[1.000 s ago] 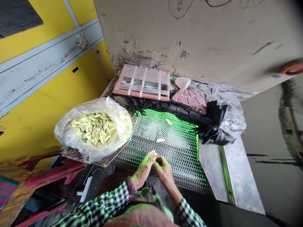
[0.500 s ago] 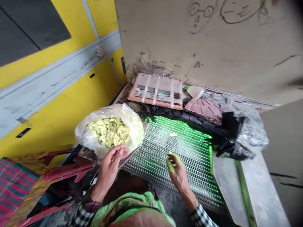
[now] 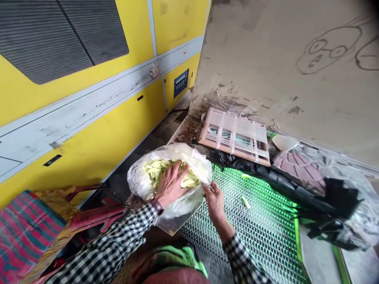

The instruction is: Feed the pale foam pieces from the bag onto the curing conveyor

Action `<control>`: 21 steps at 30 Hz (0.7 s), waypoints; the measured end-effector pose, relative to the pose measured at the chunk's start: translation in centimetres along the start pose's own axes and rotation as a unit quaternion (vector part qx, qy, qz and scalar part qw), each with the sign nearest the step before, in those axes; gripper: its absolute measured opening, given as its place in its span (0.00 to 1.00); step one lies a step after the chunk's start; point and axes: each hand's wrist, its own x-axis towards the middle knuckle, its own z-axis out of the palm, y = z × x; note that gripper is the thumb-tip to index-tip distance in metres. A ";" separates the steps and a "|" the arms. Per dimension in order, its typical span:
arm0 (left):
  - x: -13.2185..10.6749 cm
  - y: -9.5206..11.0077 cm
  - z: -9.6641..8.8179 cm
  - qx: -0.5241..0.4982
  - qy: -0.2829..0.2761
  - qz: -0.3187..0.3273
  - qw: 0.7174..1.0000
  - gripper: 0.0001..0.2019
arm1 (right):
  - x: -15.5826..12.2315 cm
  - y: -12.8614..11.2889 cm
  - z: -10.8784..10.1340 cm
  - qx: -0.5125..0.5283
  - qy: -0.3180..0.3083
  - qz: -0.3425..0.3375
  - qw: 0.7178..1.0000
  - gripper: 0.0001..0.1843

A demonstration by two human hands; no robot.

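Observation:
My left hand (image 3: 172, 184) lies palm down in a clear plastic bag (image 3: 139, 177), its fingers spread over a heap of pale yellow-green crescent-shaped pieces (image 3: 154, 171). Its fingertips are partly among the pieces. At the bag's right side, my right hand (image 3: 215, 201) pinches the plastic rim between thumb and fingers. Beside it runs a metal mesh belt (image 3: 225, 221) lit green. On the mesh lie two loose pieces, one crescent (image 3: 246, 202) near the middle and another piece (image 3: 245, 176) near the far edge.
Behind the mesh lie a black plastic roll (image 3: 278, 185), a strapped pink frame (image 3: 237, 134), a pink fan-shaped stack (image 3: 299, 167) and clear plastic (image 3: 361, 197). A yellow machine panel (image 3: 118, 130) stands at left, near a striped cloth seat (image 3: 29, 232). A cardboard wall (image 3: 260, 59) closes the back.
My left hand has gone from the bag's near edge into the pieces. My right hand has left the mesh for the bag's rim. A second piece now lies on the mesh. The view has swung left.

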 end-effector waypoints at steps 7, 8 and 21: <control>1.5 -3.6 -1.3 -0.047 -0.035 0.059 0.997 0.22 | 0.6 -2.2 0.8 0.115 0.105 0.067 0.986 0.22; 1.7 -3.7 -1.4 -0.055 -0.038 0.060 0.996 0.23 | 0.4 -2.4 1.0 0.116 0.105 0.067 0.985 0.23; 4.6 -5.8 -4.2 -0.201 -0.118 0.005 0.972 0.21 | 0.2 -3.0 1.8 0.084 0.119 0.038 0.989 0.19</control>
